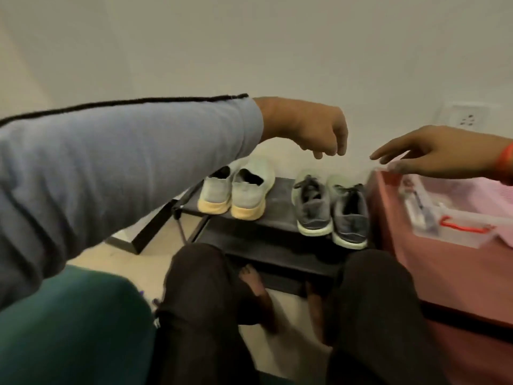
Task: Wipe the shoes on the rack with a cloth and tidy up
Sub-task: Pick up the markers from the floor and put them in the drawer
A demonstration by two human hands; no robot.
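4 shoes, 2 hands

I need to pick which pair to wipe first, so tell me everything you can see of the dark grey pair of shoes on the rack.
The dark grey pair of shoes stands side by side on the right end of the black rack's top shelf, heels towards the camera. The uppers look like knitted fabric, with dark laces, dark openings and pale, whitish soles. Both sit upright, flat on the shelf, close together, apart from the light pair to their left and close beside the reddish cabinet on their right. Neither hand touches them.
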